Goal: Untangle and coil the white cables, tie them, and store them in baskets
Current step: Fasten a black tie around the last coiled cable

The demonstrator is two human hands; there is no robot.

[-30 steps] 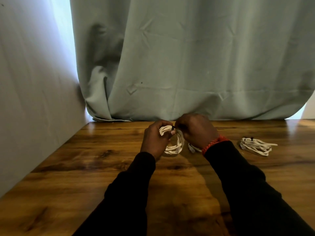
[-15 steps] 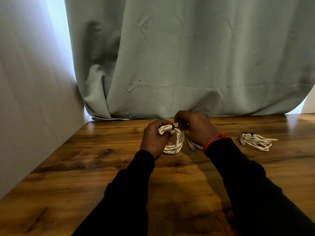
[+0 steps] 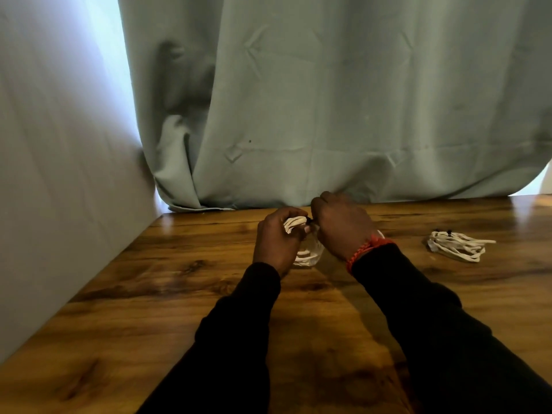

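A coiled white cable (image 3: 307, 254) is held above the wooden table (image 3: 179, 294) near its far edge. My left hand (image 3: 276, 242) grips the top of the coil, with several strands bunched between its fingers. My right hand (image 3: 340, 225) pinches a small black tie (image 3: 310, 220) at the top of that bunch; its fingers are curled and cover part of the coil. A second white cable bundle (image 3: 457, 245), bound with black ties, lies flat on the table to the right, apart from both hands.
A grey-green curtain (image 3: 328, 115) hangs along the table's far edge and a pale wall (image 3: 59, 174) runs down the left side. No basket is in view.
The camera has tilted a little, so the hands sit slightly higher and closer together. My right hand has shifted its pinch on the tie at the coil's top.
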